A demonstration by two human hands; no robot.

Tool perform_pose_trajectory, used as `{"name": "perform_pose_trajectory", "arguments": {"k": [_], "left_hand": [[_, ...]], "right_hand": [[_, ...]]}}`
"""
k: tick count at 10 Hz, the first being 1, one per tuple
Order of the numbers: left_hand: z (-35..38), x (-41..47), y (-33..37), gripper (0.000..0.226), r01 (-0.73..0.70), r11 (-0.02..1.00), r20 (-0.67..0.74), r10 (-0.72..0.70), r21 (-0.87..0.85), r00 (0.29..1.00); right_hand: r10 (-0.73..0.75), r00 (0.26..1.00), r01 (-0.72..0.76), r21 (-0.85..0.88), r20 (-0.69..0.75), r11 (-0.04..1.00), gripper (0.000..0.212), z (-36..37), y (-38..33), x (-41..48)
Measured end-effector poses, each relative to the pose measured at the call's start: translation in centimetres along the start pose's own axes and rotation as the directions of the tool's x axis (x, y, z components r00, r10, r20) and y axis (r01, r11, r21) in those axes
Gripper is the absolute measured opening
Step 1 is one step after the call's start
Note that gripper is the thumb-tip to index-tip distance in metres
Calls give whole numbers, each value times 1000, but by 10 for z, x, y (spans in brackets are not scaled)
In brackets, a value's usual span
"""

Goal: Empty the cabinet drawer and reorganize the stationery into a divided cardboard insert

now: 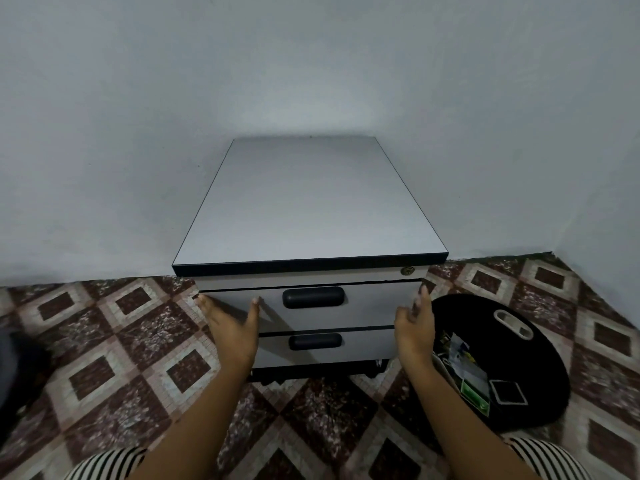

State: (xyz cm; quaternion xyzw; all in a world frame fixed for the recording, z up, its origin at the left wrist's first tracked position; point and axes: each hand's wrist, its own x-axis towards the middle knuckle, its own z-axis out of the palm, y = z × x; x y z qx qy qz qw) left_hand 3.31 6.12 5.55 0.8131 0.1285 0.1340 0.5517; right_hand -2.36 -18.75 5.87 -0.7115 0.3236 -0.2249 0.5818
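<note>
A low grey cabinet point(308, 202) with a black-edged top stands against the wall. Its upper drawer point(370, 306) and lower drawer point(363, 344) each carry a black handle and look pushed in. My left hand point(232, 327) is spread open at the upper drawer's left edge, fingers straight, thumb against the drawer front. My right hand point(417, 323) is held at the drawer's right edge with fingers extended and holds nothing. To the right of the cabinet a black round tray point(540, 362) on the floor holds mixed stationery point(471, 375), cards and small packets. No cardboard insert is visible.
The floor point(138, 358) is tiled in a brown and cream diamond pattern. Walls close in behind the cabinet and at the right corner. A dark object point(14, 368) sits at the left edge. Striped sleeves show at the bottom.
</note>
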Motion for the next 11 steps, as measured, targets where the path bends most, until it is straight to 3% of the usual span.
{"name": "perform_pose_trajectory", "arguments": {"k": [1,2,3,5,8,10,11], "left_hand": [[5,-4,-19,77,196,965,25,-195,-174,981],[15,-13,-32,68,601,750,268,-540,-276,798],[24,-18,-28,70,752,464,491,-570,-469,659],[36,-10,-6,75,761,204,603,-501,-615,622],[46,-9,-15,82,725,188,586,-472,-663,659],[38,-6,-22,85,742,286,564,-504,-606,655],[21,-9,-28,74,767,413,545,-542,-490,640]], "right_hand": [[239,971,-238,115,10,964,46,4,12,-1],[484,840,-538,257,245,803,38,17,26,-7],[538,745,-667,400,395,629,47,33,36,-12],[518,743,-667,537,424,516,62,53,34,-4],[504,747,-659,580,434,478,64,55,36,1],[512,738,-675,504,441,539,35,41,43,-8],[541,716,-698,446,441,560,30,26,48,-17]]}}
